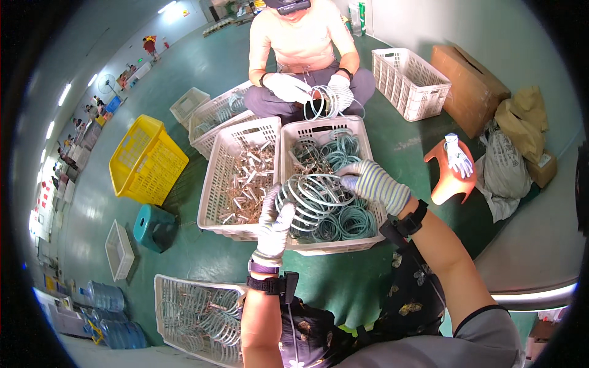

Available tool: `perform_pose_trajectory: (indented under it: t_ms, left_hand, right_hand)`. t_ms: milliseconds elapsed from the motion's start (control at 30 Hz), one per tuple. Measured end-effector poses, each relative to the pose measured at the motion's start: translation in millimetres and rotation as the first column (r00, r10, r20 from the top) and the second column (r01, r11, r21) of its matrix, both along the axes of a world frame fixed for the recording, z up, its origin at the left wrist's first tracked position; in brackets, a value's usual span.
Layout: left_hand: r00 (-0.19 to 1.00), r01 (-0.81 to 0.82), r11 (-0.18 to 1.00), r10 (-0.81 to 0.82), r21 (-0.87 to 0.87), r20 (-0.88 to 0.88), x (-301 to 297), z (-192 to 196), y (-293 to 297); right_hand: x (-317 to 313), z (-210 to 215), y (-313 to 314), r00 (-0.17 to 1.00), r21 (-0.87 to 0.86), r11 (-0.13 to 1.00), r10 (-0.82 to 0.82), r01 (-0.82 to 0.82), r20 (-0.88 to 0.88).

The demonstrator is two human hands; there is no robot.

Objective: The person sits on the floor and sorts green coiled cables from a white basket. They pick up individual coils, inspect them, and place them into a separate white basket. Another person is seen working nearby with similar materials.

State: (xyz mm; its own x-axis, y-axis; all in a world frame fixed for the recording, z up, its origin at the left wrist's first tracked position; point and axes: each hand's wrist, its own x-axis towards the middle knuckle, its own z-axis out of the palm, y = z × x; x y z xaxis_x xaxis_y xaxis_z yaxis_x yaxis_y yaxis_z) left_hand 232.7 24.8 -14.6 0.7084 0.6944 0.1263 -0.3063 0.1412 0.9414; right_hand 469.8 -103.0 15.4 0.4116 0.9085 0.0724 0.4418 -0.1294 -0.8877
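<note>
A loose bundle of pale wire rings (305,211) is held between my two hands, above the right-hand white crate. My left hand (273,228), in a striped knit glove, has its fingers closed on the near left side of the rings. At the far right side my right hand (379,186), gloved alike, pinches the bundle. Beneath, the white crate (331,246) holds several grey-green coils (356,222). Beside it on the left, another white crate (211,208) is filled with small white-and-brass-coloured pieces (248,172). The fingertips are partly hidden by the rings.
Opposite sits a person with white gloves (288,88) holding similar rings (325,101). Near my left forearm is a crate of rings (202,316). A yellow basket (150,159) and teal stool (154,228) stand left; an orange stool (451,175) with gloves and a cardboard box (469,86) stand right.
</note>
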Motion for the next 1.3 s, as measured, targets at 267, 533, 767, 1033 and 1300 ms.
perform_pose_trajectory:
  t_ms: [267, 533, 767, 1033, 1300]
  left_hand:
    - [0.997, 0.003, 0.989, 0.008, 0.146, -0.073, 3, -2, -1]
    - [0.999, -0.019, 0.978, 0.029, 0.208, -0.043, 3, -15, 4]
    - [1.0, 0.011, 0.998, -0.011, 0.069, -0.01, -5, -9, 10]
    - [0.995, 0.053, 0.996, -0.047, 0.071, -0.084, 1, -2, -1]
    - [0.999, 0.029, 0.999, -0.028, 0.022, -0.033, -1, -5, -1]
  right_hand:
    - [-7, 1, 7, 0.981, 0.196, 0.973, -0.148, 0.122, 0.123]
    - [6, -18, 11, 0.986, 0.097, 0.995, -0.047, 0.032, 0.16]
    - [-3, -3, 5, 0.954, 0.052, 0.992, -0.097, 0.117, -0.285]
    - [-18, -10, 11, 0.979, 0.394, 0.914, -0.155, 0.093, 0.13]
    - [-9, -20, 16, 0.994, 0.038, 0.999, -0.011, 0.015, -0.104]
